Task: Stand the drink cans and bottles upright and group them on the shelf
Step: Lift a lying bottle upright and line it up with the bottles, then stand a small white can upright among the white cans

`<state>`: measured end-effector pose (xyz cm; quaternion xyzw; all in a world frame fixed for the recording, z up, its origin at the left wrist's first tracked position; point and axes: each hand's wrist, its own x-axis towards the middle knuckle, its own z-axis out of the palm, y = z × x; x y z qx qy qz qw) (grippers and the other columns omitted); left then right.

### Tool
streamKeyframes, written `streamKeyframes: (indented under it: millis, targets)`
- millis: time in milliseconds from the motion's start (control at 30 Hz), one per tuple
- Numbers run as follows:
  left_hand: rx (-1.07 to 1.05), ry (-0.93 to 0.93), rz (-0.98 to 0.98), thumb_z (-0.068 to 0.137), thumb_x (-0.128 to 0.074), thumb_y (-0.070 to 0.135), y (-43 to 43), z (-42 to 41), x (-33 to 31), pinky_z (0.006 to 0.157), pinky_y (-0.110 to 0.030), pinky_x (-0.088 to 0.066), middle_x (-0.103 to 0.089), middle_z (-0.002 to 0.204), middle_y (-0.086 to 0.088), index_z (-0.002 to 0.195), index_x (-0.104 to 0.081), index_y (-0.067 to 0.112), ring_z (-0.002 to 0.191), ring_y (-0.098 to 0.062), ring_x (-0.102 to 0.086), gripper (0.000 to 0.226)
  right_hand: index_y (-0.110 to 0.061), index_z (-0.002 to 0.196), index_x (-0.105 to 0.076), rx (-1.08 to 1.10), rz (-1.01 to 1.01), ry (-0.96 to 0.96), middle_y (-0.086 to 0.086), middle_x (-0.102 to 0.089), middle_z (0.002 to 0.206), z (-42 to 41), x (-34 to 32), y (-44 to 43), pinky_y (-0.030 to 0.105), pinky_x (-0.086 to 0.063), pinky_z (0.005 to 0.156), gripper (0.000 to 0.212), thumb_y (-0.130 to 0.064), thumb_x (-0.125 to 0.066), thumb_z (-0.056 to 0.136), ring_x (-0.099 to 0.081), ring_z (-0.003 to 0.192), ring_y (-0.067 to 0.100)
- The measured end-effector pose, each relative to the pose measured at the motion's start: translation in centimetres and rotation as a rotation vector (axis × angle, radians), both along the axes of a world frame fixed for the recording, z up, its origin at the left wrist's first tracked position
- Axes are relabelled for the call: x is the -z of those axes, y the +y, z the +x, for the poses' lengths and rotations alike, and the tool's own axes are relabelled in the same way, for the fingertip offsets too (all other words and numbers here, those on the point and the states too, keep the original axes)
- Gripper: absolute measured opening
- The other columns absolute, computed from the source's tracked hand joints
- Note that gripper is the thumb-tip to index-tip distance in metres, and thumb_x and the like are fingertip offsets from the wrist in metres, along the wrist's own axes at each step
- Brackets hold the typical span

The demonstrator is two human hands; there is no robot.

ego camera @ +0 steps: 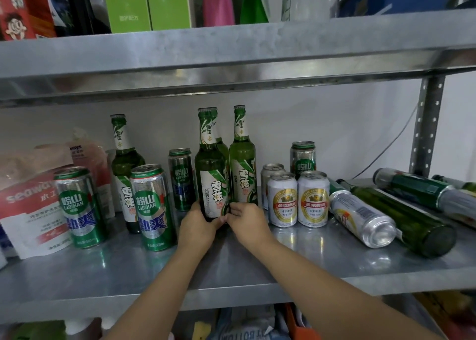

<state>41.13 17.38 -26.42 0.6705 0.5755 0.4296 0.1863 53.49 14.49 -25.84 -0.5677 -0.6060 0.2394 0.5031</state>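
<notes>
Shelf (pixel 231 275): smooth, reflective galvanised metal. Bottles (pixel 210 164): glossy green glass, paper labels. Cans (pixel 152 208): shiny printed metal

Green bottle (pixel 211 169) upright mid-shelf (pixel 231 270) (others lying rt).

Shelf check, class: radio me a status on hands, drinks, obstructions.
Left hand and right hand both around upright green bottle base. Silver can, dark bottle lying on their sides, right. Nothing blocking.

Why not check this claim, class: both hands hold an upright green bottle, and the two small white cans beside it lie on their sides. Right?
One error: the head view shows the two white cans standing upright. The left hand and right hand do hold the upright green bottle.
</notes>
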Motion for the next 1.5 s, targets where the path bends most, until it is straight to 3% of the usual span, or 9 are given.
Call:
streamKeyframes:
  millis: [233, 367, 600, 800, 933, 1000, 1200, 1333, 1500]
  targets:
    - [-0.158, -0.049, -0.087, 0.073, -0.077, 0.032, -4.6, 0.0, -0.2, 0.085, -0.039, -0.053, -0.064, 0.112, -0.008, 0.126, -0.055, 0.015, 0.103, -0.030, -0.062, 0.060, -0.005, 0.131, -0.058, -0.029, 0.025, -0.025, 0.009, -0.065, 0.126, 2.8, -2.0, -5.3, 0.021, -0.045, 0.100, 0.041, -0.011, -0.060, 0.091, -0.061, 0.114, 0.014]
    - [0.035, -0.272, 0.047, 0.080, -0.075, 0.016, -9.2, 4.1, -2.5, 0.076, -0.036, -0.053, -0.060, 0.093, 0.000, 0.107, -0.055, 0.025, 0.084, -0.020, -0.063, 0.036, -0.010, 0.113, -0.070, -0.005, 0.083, -0.042, 0.002, -0.071, 0.096, 6.3, -5.6, -9.2, 0.018, -0.050, 0.074, 0.026, -0.010, -0.063, 0.088, -0.064, 0.084, 0.010]
    - [0.367, -0.346, -0.006, 0.082, -0.070, 0.003, -11.8, 9.4, -6.5, 0.083, -0.029, -0.053, -0.066, 0.094, 0.000, 0.094, -0.063, 0.024, 0.090, -0.014, -0.064, 0.025, -0.020, 0.073, -0.070, 0.281, 0.088, -0.048, 0.011, -0.075, 0.085, 17.7, -12.2, -11.7, 0.047, -0.058, 0.083, 0.012, -0.010, -0.071, 0.079, -0.072, 0.084, 0.030]
    - [0.405, -0.379, -0.145, 0.085, -0.065, -0.003, -11.8, 11.0, -5.9, 0.078, -0.024, -0.051, -0.067, 0.093, -0.007, 0.097, -0.062, 0.013, 0.088, -0.017, -0.063, 0.020, 0.005, 0.086, -0.073, 0.378, -0.222, -0.325, 0.022, -0.073, 0.078, 21.8, -11.8, -11.7, 0.048, -0.059, 0.079, 0.019, -0.013, -0.069, 0.080, -0.072, 0.077, 0.035]
    - [0.437, -0.368, -0.272, 0.085, -0.066, 0.001, -11.6, 12.6, -5.0, 0.082, -0.030, -0.053, -0.069, 0.096, -0.009, 0.101, -0.065, 0.013, 0.089, -0.020, -0.065, 0.020, -0.003, 0.076, -0.061, 0.368, -0.360, -0.572, 0.013, -0.066, 0.074, 20.7, -11.4, -10.9, 0.034, -0.059, 0.064, 0.021, -0.021, -0.069, 0.083, -0.065, 0.065, 0.027]
    - [0.464, -0.350, -0.297, 0.085, -0.067, 0.004, -11.8, 13.2, -4.7, 0.086, -0.032, -0.052, -0.070, 0.099, -0.008, 0.102, -0.065, 0.015, 0.091, -0.020, -0.065, 0.020, -0.009, 0.072, -0.051, 0.371, -0.399, -0.716, 0.006, -0.056, 0.071, 19.8, -11.2, -10.5, 0.025, -0.044, 0.052, 0.027, -0.025, -0.067, 0.085, -0.055, 0.063, 0.019]
    - [0.498, -0.349, -0.332, 0.086, -0.067, 0.003, -11.6, 13.3, -3.7, 0.091, -0.030, -0.052, -0.070, 0.091, 0.001, 0.099, -0.063, 0.018, 0.091, -0.016, -0.065, 0.020, -0.012, 0.104, -0.057, 0.332, -0.542, -1.032, 0.007, -0.065, 0.106, 17.3, -9.7, -9.5, 0.027, -0.045, 0.064, 0.027, -0.031, -0.066, 0.086, -0.058, 0.086, 0.021]
    - [0.482, -0.356, -0.347, 0.086, -0.066, 0.003, -11.1, 12.4, -2.8, 0.087, -0.028, -0.052, -0.070, 0.096, -0.004, 0.111, -0.063, 0.007, 0.090, -0.016, -0.064, 0.026, -0.012, 0.118, -0.059, 0.343, -0.593, -1.084, 0.007, -0.063, 0.107, 17.0, -7.7, -7.4, 0.031, -0.046, 0.072, 0.039, -0.034, -0.064, 0.087, -0.060, 0.098, 0.024]
    - [0.508, -0.341, -0.342, 0.086, -0.066, 0.001, -10.9, 11.6, -2.3, 0.071, -0.012, -0.051, -0.071, 0.098, -0.005, 0.114, -0.062, 0.007, 0.083, -0.008, -0.064, 0.028, -0.019, 0.104, -0.063, 0.360, -0.592, -1.045, 0.002, -0.062, 0.099, 17.2, -6.0, -6.4, 0.032, -0.048, 0.075, 0.029, -0.037, -0.061, 0.081, -0.056, 0.088, 0.024]
